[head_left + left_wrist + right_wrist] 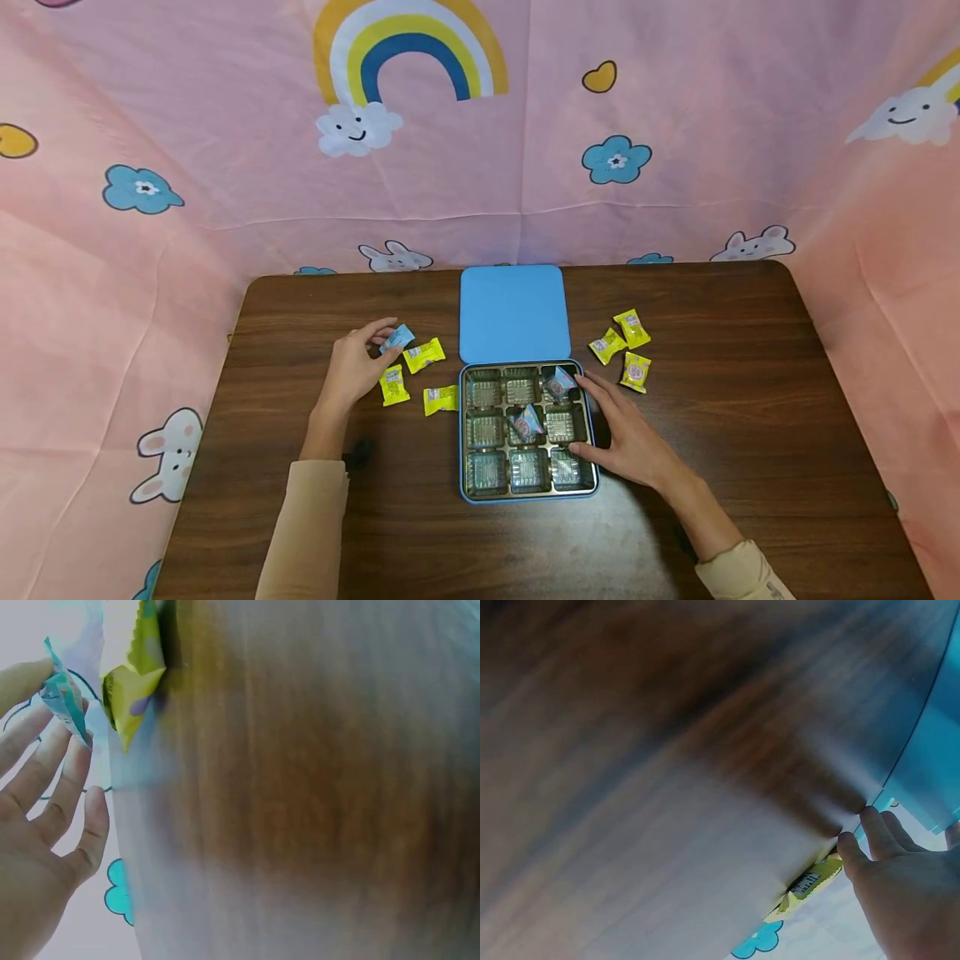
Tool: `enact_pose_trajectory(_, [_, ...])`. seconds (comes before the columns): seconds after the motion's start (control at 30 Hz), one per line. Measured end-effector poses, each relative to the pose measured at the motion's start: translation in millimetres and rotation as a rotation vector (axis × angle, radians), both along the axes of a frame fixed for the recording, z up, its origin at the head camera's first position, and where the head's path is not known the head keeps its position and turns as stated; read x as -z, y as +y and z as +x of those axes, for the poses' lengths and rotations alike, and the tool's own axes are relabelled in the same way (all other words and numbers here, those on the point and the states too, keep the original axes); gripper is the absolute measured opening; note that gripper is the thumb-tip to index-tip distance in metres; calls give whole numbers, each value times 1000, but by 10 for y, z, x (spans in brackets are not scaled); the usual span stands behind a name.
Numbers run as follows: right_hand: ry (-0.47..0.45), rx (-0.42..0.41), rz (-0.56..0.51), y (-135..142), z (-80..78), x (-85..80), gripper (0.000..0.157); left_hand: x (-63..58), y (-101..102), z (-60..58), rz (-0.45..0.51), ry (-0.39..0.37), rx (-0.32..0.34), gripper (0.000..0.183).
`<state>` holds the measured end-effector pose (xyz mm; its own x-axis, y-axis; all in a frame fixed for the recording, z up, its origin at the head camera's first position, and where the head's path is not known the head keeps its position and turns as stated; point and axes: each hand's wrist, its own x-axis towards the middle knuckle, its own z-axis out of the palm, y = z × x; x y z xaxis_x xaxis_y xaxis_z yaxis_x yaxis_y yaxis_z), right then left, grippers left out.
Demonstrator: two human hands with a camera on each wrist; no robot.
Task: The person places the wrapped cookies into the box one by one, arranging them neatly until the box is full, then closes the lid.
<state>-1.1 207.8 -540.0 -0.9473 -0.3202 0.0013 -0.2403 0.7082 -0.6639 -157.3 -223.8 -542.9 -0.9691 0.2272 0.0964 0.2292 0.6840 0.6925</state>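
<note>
Between the thumb and fingers of my left hand (352, 364) is a small blue-wrapped candy (398, 337), seen in the left wrist view as a blue wrapper (66, 697) pinched at the fingertips. Yellow-wrapped candies (424, 355) lie close beside that hand. A blue tin (528, 498) with a tray of square compartments stands open at the middle. One blue candy (527, 423) sits in its centre compartment and another (559, 382) in the far right one. My right hand (628, 433) rests at the tin's right side, thumb and fingers spread over the rim.
The tin's blue lid (513, 313) lies flat behind it. Three yellow candies (632, 328) lie right of the lid, near the right hand. The brown wooden table (720, 333) ends at a pink patterned cloth (487, 183) at the back and sides.
</note>
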Motion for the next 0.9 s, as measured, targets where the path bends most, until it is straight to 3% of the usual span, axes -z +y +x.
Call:
enact_pose_trajectory(0.43, [-20, 4, 5, -5, -11, -11, 99, -97, 66, 80, 98, -15, 67, 51])
enact_pose_trajectory(0.73, [-22, 0, 4, -16, -16, -30, 99, -150, 95, 289, 146, 37, 36, 45])
enact_pose_trajectory(0.9, [-20, 8, 1, -10, -8, -22, 99, -152, 146, 351, 222, 14, 48, 42])
